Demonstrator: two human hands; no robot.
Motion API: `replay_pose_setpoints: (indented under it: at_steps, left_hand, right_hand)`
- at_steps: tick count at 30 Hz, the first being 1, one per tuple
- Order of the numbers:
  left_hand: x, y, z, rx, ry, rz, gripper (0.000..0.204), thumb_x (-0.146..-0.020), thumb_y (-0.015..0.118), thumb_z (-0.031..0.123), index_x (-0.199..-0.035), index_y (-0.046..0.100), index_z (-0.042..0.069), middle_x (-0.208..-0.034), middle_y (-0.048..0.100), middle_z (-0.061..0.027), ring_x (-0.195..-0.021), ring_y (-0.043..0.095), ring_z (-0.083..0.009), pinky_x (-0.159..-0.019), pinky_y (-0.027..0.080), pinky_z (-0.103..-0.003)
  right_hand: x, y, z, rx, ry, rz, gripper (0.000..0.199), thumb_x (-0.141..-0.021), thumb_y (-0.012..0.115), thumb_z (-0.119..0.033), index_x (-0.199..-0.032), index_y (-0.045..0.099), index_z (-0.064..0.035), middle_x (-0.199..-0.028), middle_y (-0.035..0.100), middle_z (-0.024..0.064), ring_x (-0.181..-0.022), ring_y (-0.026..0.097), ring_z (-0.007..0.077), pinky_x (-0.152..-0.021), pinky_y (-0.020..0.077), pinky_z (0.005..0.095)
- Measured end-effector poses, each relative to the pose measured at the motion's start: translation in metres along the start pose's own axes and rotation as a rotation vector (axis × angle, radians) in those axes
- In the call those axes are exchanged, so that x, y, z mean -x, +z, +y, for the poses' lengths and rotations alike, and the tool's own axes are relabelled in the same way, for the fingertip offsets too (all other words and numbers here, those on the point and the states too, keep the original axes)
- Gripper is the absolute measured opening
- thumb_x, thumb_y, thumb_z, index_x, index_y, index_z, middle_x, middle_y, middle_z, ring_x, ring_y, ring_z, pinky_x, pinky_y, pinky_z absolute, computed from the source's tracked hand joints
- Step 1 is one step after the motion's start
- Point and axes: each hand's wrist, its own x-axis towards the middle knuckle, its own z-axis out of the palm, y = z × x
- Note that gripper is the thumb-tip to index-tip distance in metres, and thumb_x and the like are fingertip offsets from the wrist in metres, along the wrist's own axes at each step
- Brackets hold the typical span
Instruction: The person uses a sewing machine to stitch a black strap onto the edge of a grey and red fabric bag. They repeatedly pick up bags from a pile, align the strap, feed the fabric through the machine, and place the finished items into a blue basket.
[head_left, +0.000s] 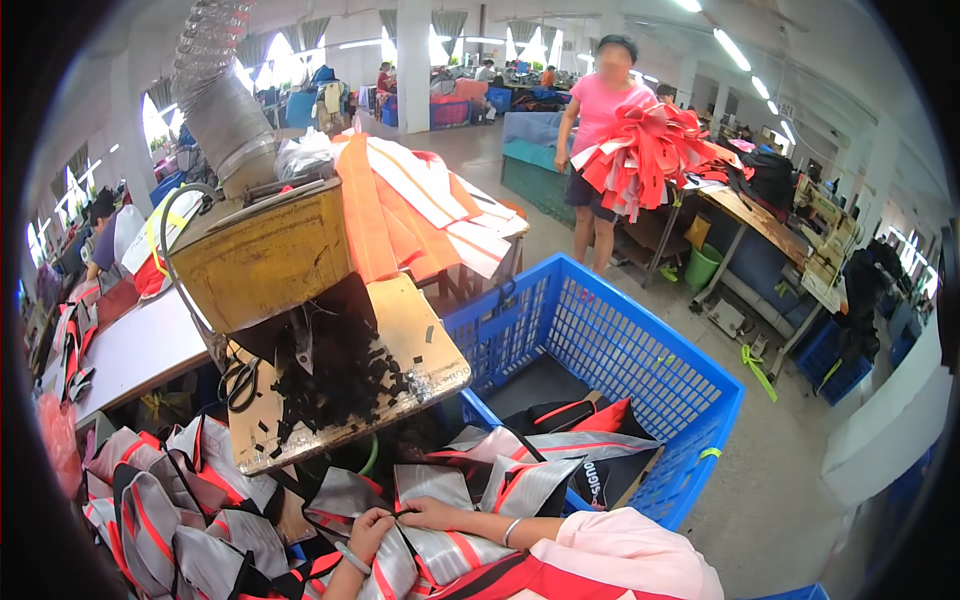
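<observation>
Low in the head view, my left hand (369,532) and my right hand (430,514) are close together, fingers pinched on a thin black strap (405,514). The strap runs along silver-grey fabric pieces with red stripes (440,552), which lie under and around both hands. Much of the strap is hidden by my fingers. More grey and red sewn pieces (150,520) are heaped to the left of my left hand. Beyond my hands, similar pieces (540,445) hang over the near rim of a blue plastic crate (640,355).
A yellow machine housing (265,260) with a duct stands over a worn board (430,370). Black scraps (330,385) and black scissors (238,384) lie on that board. Orange and white strips (400,205) are stacked behind. A person (603,100) stands beyond the crate, holding red strips.
</observation>
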Motion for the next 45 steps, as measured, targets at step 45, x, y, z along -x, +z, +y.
replay_pose_setpoints:
  at_steps: [45]
  left_hand:
    - [-0.016, 0.114, 0.13, -0.009, 0.383, -0.194, 0.017, -0.088, 0.059, 0.013, -0.099, 0.061, 0.001, -0.093, 0.062, 0.0008, -0.084, 0.053, -0.0049, -0.078, 0.044, -0.023]
  right_hand:
    - [0.1, -0.094, -0.149, -0.463, -0.045, 0.235, 0.021, -0.084, 0.063, -0.008, -0.104, 0.058, -0.0038, -0.09, 0.06, 0.0002, -0.079, 0.054, 0.0065, -0.068, 0.0431, 0.0208]
